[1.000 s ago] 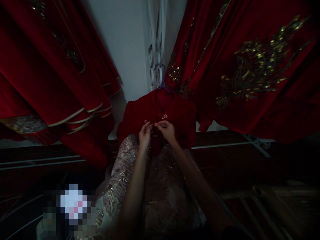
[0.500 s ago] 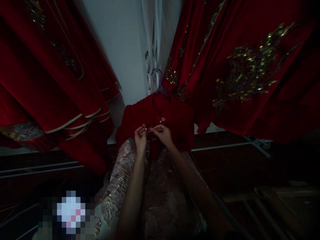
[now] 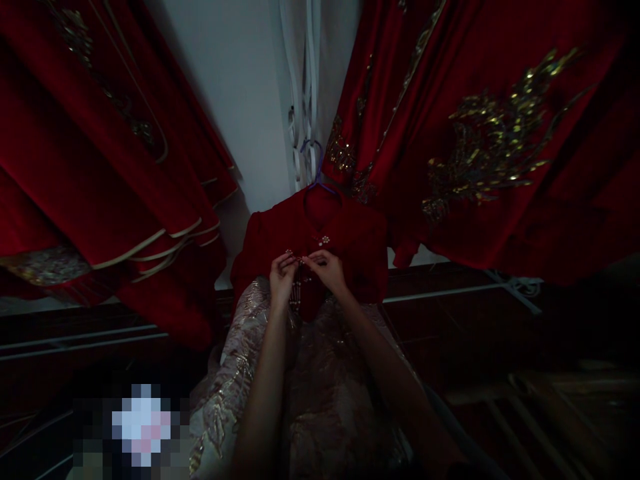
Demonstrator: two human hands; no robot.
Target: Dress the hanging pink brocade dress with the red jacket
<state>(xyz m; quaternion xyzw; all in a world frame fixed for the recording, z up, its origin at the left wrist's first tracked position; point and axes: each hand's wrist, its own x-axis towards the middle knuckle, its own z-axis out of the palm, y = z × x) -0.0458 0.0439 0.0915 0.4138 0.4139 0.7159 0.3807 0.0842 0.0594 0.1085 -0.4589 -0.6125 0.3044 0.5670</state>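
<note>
A small red dress top (image 3: pixel 360 247) hangs on a purple hanger (image 3: pixel 316 172) in front of me, above a pale gold-patterned skirt (image 3: pixel 235 373). My left hand (image 3: pixel 281 280) and my right hand (image 3: pixel 327 270) meet at the chest of the garment, fingers pinched on a beaded fastening (image 3: pixel 298 267) with a short tassel hanging below it. A second pearl fastening (image 3: pixel 325 239) sits just above, near the collar.
Large red garments with gold embroidery (image 3: pixel 495 147) hang at the right, and red robes with cream trim (image 3: pixel 115 200) at the left. A white wall with a white metal grille (image 3: pixel 305 100) is behind. Dark floor lies below.
Both hands have stayed pinched at the fastening, shifting slightly lower on the chest; the tassel now hangs more visibly beneath them.
</note>
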